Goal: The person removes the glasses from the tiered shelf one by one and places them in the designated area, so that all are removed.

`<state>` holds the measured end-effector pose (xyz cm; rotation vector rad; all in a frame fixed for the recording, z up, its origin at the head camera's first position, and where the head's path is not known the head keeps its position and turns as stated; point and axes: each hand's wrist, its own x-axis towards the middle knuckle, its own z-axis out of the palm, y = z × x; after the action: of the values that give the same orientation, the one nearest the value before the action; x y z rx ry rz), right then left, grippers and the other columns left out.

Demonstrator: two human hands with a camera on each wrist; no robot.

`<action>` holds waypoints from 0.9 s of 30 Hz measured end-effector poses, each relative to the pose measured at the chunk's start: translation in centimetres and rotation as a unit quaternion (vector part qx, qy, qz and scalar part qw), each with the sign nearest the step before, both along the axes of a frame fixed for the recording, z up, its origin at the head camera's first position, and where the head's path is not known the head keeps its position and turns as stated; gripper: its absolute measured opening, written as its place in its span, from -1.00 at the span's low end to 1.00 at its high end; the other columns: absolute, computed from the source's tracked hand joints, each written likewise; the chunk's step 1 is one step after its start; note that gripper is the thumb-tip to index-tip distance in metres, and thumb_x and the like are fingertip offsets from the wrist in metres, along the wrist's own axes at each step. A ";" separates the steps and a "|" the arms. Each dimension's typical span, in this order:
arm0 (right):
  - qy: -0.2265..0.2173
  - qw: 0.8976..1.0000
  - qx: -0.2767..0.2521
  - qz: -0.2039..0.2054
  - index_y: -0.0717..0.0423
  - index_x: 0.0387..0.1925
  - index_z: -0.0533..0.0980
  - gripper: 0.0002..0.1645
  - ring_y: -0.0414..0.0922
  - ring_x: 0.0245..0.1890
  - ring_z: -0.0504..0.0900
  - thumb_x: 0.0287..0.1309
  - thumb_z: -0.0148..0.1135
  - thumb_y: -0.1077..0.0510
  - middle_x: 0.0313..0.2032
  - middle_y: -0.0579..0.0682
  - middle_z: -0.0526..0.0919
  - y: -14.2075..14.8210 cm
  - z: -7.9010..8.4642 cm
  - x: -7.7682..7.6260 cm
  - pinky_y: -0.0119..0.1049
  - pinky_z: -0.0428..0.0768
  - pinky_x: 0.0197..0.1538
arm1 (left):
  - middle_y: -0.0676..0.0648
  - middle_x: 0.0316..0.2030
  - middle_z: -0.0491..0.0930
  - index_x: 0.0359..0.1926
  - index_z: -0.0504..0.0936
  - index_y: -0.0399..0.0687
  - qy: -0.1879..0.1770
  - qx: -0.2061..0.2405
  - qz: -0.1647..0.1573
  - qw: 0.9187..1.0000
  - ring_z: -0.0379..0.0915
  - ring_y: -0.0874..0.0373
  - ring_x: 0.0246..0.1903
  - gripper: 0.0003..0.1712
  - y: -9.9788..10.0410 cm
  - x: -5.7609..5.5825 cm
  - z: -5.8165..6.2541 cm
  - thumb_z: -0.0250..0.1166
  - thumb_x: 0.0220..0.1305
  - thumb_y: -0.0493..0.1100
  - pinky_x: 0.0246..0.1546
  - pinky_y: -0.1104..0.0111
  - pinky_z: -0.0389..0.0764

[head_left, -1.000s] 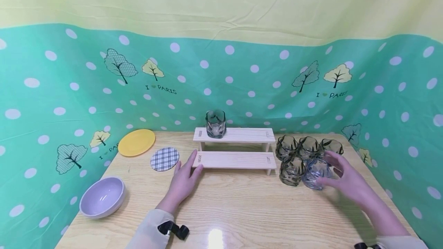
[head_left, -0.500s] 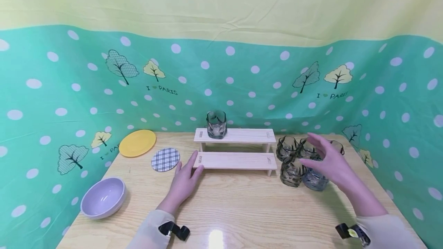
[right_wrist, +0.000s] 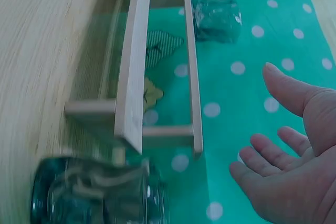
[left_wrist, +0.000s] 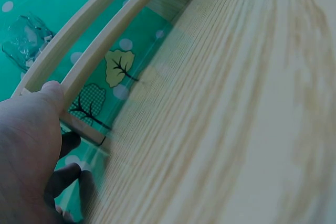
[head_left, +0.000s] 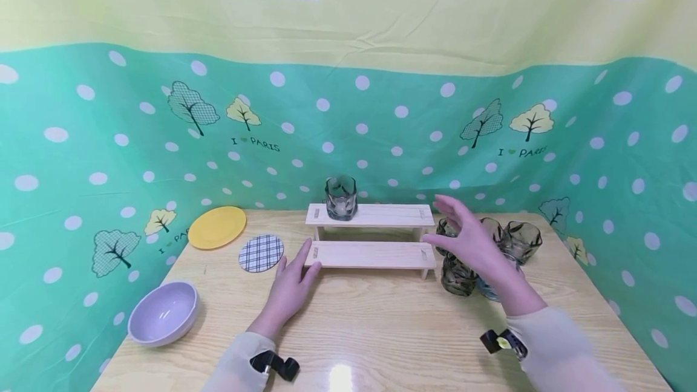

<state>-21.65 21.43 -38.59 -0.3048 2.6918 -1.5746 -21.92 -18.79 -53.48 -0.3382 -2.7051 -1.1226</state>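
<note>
A pale two-tier wooden stand [head_left: 376, 254] is at the back of the table, with a smoky faceted drinking glass [head_left: 341, 199] on the left of its top tier. My left hand [head_left: 288, 286] touches the stand's left end, fingers extended; the left wrist view has the thumb against a wooden rail [left_wrist: 100, 59]. Nothing is in my right hand [head_left: 471, 241], which hovers by the stand's right end, thumb and fingers spread apart. Under and behind it, several glasses cluster, including a smoky glass [head_left: 458, 277] and a bluish glass [head_left: 487, 290] mostly hidden by the forearm.
On the left lie a yellow plate [head_left: 218, 227] and a checked round coaster [head_left: 261, 253], with a lilac bowl [head_left: 164, 313] nearer the front. A polka-dot cloth [head_left: 376, 132] hangs behind and along both sides of the wooden table [head_left: 381, 331].
My right hand has left the bluish glass, risen and moved left across the glasses to the stand's right end, empty. The left hand stays at the stand's left end.
</note>
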 end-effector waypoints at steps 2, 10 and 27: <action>0.005 1.000 -0.007 0.005 -0.03 0.79 0.04 0.29 0.29 0.69 0.11 0.30 0.64 -0.10 0.71 0.13 0.18 -0.9 -0.2 -0.4 0.30 0.16 0.67 | -0.23 0.55 0.45 0.76 0.16 -0.13 0.000 0.001 0.000 1.000 0.44 -0.24 0.48 -0.20 0.0 0.0 -0.1 0.17 0.75 0.08 0.71 -0.23 -0.26; 0.004 0.997 -0.068 0.037 0.02 0.78 0.05 0.23 0.26 0.66 0.21 0.33 0.63 0.07 0.66 0.21 0.26 -4.1 -0.6 -1.9 0.16 0.23 0.68 | -0.22 0.56 0.43 0.77 0.15 -0.07 -0.003 0.002 0.001 1.000 0.43 -0.24 0.49 -0.20 -0.1 0.0 -0.1 0.16 0.75 0.10 0.72 -0.20 -0.26; 0.005 0.994 -0.103 0.040 0.01 0.78 0.06 0.28 0.20 0.61 0.33 0.26 0.67 0.12 0.65 0.16 0.29 -9.8 -1.3 -5.4 0.02 0.35 0.64 | -0.22 0.53 0.47 0.77 0.15 -0.09 -0.005 0.000 0.004 1.000 0.46 -0.22 0.48 -0.20 0.0 -0.1 -0.1 0.17 0.75 0.07 0.72 -0.18 -0.26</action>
<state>-27.07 11.63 -39.86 -0.4193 2.4908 -1.8336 -22.02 -18.81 -53.58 -0.3234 -2.7135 -1.1249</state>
